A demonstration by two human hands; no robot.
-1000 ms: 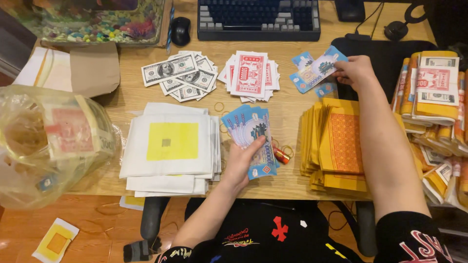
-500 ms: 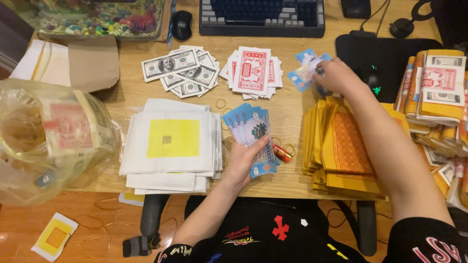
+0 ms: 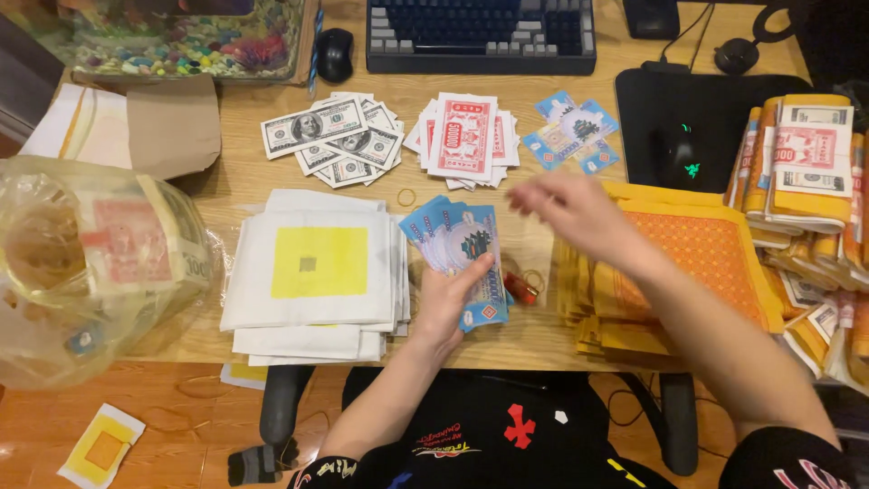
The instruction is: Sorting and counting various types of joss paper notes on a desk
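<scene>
A fan of blue notes (image 3: 463, 254) is held in the left hand (image 3: 453, 303) above the near edge of the wooden desk (image 3: 534, 340). The notes are spread at their upper ends and gathered at the lower end, where the thumb is laid across the face and the remaining fingers are closed behind. This hold appears chosen so that single notes can be drawn from the top of the fan.

The right hand (image 3: 575, 213) is seen in the air just right of the fan, above the desk and beside the orange and yellow paper stack (image 3: 697, 263). It is blurred. Its fingers appear loosely spread and nothing is seen between them, though this cannot be fully confirmed.

A small pile of blue notes (image 3: 575, 131) lies flat on the desk farther back, well apart from the fan, to the right of the red and white notes (image 3: 463, 138). The green and white notes (image 3: 333, 140) lie to the left of those. The three kinds are kept in separate piles in one row, which suggests sorting by type.

Just left of the fan, a stack of white sheets with a yellow square (image 3: 317, 272) is noted. A rubber band (image 3: 406, 196) lies between that stack and the red and white notes. A clear plastic bag (image 3: 86, 263) holding bundled paper rests at the left edge.
</scene>
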